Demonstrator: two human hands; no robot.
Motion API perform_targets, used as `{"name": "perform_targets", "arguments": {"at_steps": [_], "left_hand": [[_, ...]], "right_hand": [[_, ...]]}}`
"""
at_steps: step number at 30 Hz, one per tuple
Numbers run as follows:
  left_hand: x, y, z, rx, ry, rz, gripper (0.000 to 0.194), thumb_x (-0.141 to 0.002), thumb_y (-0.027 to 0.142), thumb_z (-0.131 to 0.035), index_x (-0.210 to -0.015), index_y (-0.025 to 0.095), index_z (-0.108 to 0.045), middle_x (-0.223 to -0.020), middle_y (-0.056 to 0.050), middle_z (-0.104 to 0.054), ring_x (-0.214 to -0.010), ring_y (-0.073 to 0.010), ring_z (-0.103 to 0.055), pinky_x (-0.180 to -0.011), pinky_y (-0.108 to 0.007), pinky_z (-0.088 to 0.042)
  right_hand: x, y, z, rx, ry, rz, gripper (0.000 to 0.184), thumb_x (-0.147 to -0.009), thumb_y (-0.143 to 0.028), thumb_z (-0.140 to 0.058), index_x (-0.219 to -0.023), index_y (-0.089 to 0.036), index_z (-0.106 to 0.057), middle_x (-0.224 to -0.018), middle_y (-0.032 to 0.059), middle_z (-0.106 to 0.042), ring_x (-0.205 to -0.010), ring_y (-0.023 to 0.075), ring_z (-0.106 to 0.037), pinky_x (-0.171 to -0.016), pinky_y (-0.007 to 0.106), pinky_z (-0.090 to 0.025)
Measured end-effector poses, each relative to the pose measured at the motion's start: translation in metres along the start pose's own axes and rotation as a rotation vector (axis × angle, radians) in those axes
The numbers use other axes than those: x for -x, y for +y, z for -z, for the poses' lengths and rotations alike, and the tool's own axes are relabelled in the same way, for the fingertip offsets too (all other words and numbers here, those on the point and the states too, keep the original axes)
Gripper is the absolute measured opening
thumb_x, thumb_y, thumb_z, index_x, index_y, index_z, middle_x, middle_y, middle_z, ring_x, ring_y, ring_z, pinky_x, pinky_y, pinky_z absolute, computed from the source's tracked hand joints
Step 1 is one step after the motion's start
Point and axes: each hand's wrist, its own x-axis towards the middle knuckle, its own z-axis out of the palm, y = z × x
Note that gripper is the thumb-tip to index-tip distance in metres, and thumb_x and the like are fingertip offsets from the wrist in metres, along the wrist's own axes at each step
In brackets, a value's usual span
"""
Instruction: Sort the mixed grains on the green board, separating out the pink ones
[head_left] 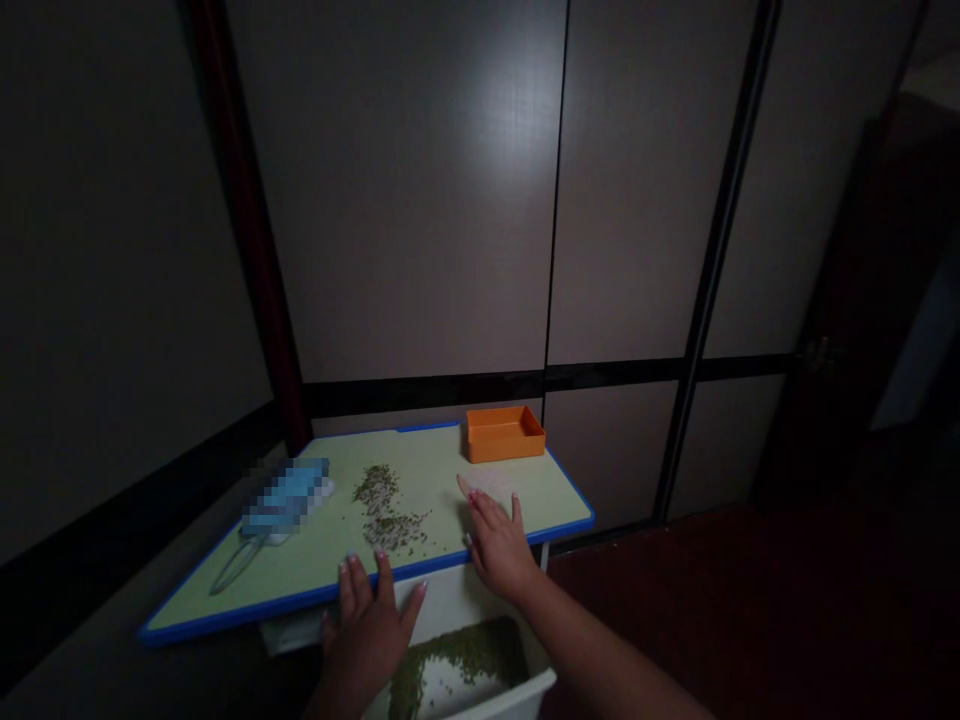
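My left hand (pixel 369 620) lies at the front edge of a small pale green table (pixel 315 560) with a blue rim, fingers stretched out and apart, fingertips just over the rim. My right hand (pixel 496 545) rests flat on the tabletop near its right front corner, fingers spread, holding nothing. A scatter of small green and grey seeds or beans (pixel 386 515) lies on the tabletop between and beyond the two hands. Below the table edge stands a white tub (pixel 517 695) holding more green beans (pixel 457 665), partly under my left hand.
An orange tray (pixel 504 433) sits at the table's back right corner. A blurred blue object (pixel 285 497) with a loop or cord (pixel 236 565) lies on the left side. Grey wall panels stand right behind the table; dark red floor stretches to the right.
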Motion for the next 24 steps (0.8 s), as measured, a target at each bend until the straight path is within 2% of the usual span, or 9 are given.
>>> {"name": "perform_targets", "arguments": {"at_steps": [4, 8, 14, 24], "left_hand": [[0.007, 0.002, 0.002, 0.008, -0.01, -0.012, 0.078, -0.083, 0.058, -0.029, -0.145, 0.011, -0.022, -0.155, -0.024, -0.011, -0.144, -0.0364, -0.006, -0.106, -0.059, -0.026], [0.016, 0.0, 0.001, -0.009, 0.021, -0.061, 0.075, -0.082, 0.055, -0.035, -0.145, 0.017, -0.02, -0.156, -0.02, -0.009, -0.144, -0.0364, -0.007, -0.106, -0.06, -0.024], [0.023, 0.003, 0.0, 0.011, 0.041, -0.077, 0.078, -0.081, 0.052, -0.041, -0.146, 0.017, -0.017, -0.155, -0.023, -0.009, -0.144, -0.0393, -0.007, -0.104, -0.059, -0.027], [0.025, 0.004, 0.007, 0.005, 0.014, -0.093, 0.077, -0.081, 0.049, -0.042, -0.146, 0.015, -0.018, -0.155, -0.024, -0.01, -0.143, -0.0403, -0.007, -0.103, -0.058, -0.03]], "right_hand": [[0.004, 0.0, -0.003, 0.058, 0.01, -0.031, 0.061, -0.089, -0.032, -0.044, -0.146, -0.017, -0.029, -0.153, 0.0111, -0.025, -0.141, 0.0247, -0.024, -0.114, 0.059, -0.001], [0.008, 0.0, -0.004, 0.066, -0.034, -0.075, 0.065, -0.09, -0.039, -0.045, -0.147, -0.014, -0.028, -0.154, 0.0121, -0.023, -0.142, 0.0254, -0.023, -0.115, 0.056, -0.004], [0.012, 0.002, -0.003, 0.087, -0.143, -0.117, 0.063, -0.091, -0.043, -0.043, -0.145, -0.012, -0.032, -0.152, 0.0146, -0.028, -0.14, 0.0273, -0.027, -0.114, 0.056, -0.007], [0.01, 0.005, 0.003, 0.065, -0.167, -0.111, 0.063, -0.091, -0.048, -0.041, -0.142, -0.012, -0.037, -0.15, 0.0145, -0.033, -0.138, 0.0261, -0.03, -0.114, 0.052, -0.011]]}}
